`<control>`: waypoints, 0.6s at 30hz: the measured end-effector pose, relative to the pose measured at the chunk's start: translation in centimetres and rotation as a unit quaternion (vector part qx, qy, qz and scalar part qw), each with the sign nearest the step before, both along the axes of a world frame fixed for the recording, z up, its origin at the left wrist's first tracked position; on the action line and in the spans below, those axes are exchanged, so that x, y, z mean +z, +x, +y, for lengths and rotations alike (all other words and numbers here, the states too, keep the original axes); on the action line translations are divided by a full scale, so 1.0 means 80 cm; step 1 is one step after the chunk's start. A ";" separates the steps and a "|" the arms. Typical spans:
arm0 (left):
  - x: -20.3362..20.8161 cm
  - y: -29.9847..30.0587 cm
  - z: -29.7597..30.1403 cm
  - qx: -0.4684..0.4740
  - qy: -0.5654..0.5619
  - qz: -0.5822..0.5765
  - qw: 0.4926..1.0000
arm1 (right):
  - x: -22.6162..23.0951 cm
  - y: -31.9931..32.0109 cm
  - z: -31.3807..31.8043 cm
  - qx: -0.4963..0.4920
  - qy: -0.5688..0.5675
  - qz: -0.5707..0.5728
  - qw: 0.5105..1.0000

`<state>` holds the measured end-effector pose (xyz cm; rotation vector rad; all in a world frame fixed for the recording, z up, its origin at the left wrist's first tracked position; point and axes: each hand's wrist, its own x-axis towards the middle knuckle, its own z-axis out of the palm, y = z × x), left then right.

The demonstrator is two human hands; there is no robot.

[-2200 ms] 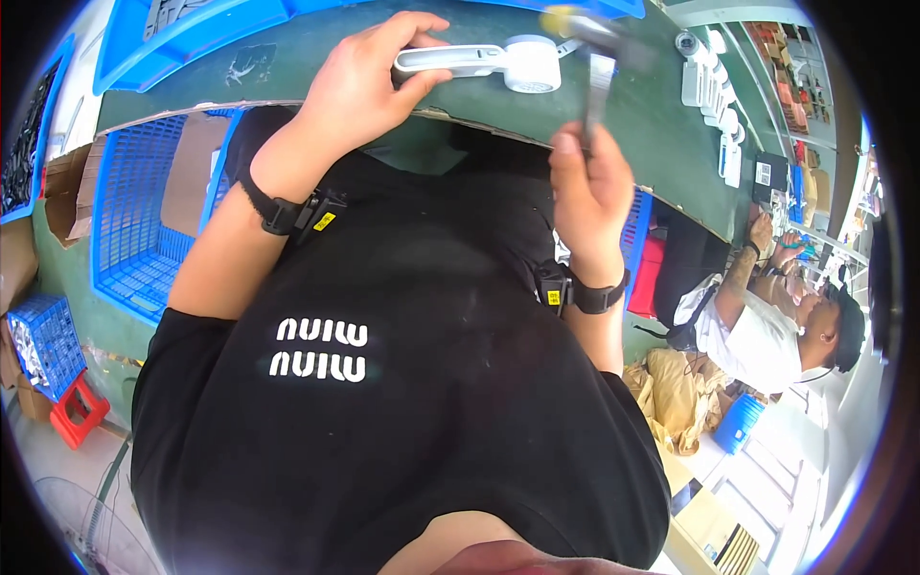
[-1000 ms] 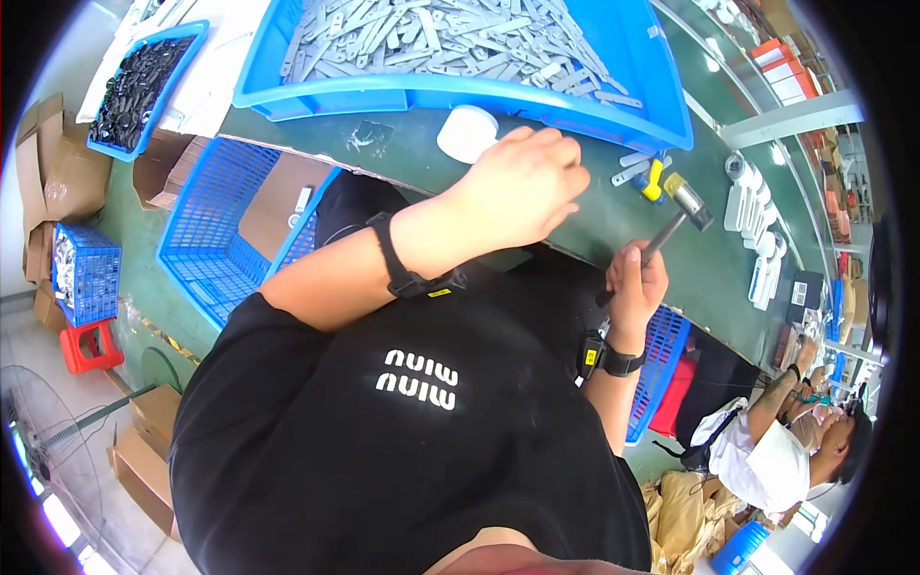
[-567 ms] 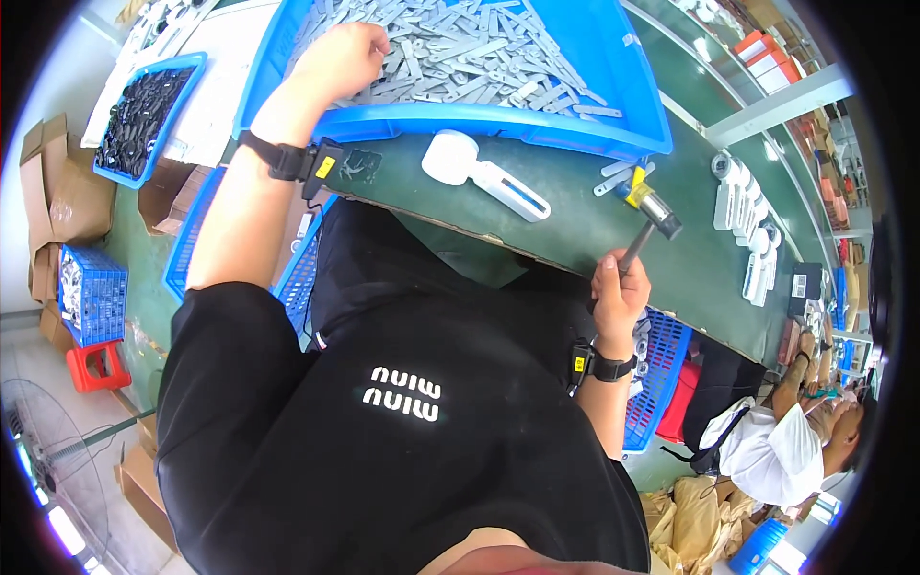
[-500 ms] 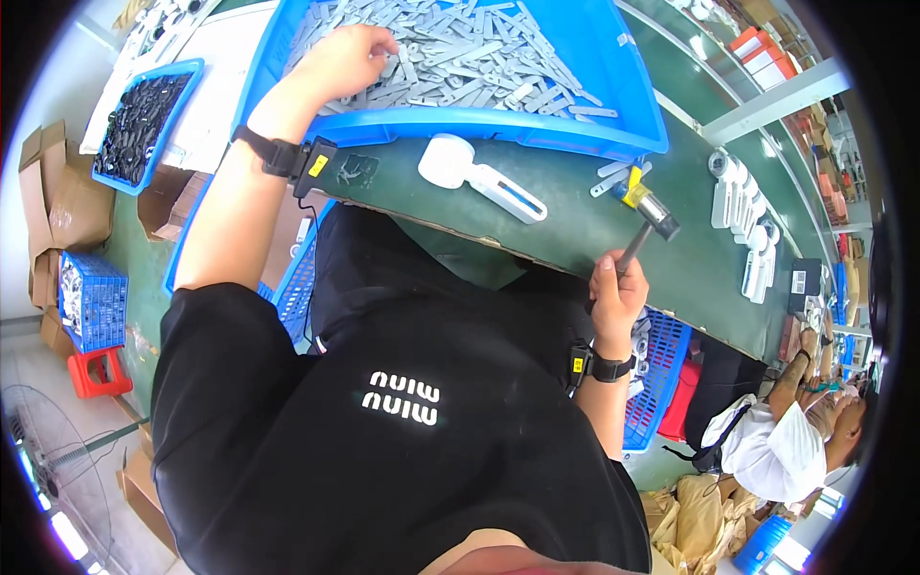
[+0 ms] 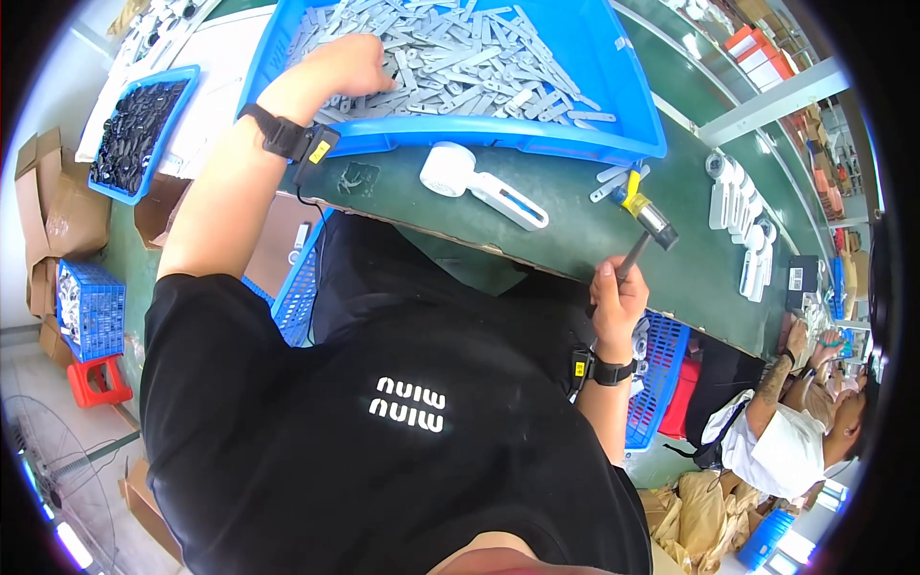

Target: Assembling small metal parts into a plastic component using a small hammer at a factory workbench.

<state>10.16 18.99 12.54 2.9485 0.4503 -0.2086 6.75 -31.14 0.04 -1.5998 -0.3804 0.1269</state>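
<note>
Step appears to be strip-picking: left hand (image 5: 356, 69) is at grey strips (image 5: 470, 67) in blue bin (image 5: 565, 146), fingers' closure indeterminable; right hand (image 5: 620, 297) clamps hammer (image 5: 652, 218); white device (image 5: 472, 180) lies on table (image 5: 398, 196); next move likely needs one strip isolated.

We count one left hand (image 5: 355, 67), one right hand (image 5: 620, 297), one hammer (image 5: 655, 226).
On the bench we find one large blue tray (image 5: 517, 137) and one white round-headed device (image 5: 506, 200) apart from a row of white devices (image 5: 736, 201), whose overlap denies us a sure number; beyond, one smaller blue tray (image 5: 166, 137). Grey strips (image 5: 470, 69) and black parts (image 5: 136, 134) exceed our counting. We also see two black wristbands (image 5: 273, 132), three blue mesh baskets (image 5: 93, 311), one red stool (image 5: 99, 380).
</note>
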 end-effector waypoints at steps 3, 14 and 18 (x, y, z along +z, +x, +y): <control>-0.002 -0.009 0.002 -0.011 0.009 -0.001 1.000 | 0.003 0.005 -0.002 0.003 -0.007 0.006 1.000; 0.025 -0.113 -0.008 0.089 -0.087 -0.305 0.944 | 0.017 0.004 0.012 -0.038 0.015 0.064 0.997; 0.001 -0.136 -0.049 0.101 -0.301 -0.393 0.863 | 0.021 0.005 0.035 -0.081 -0.046 0.018 0.996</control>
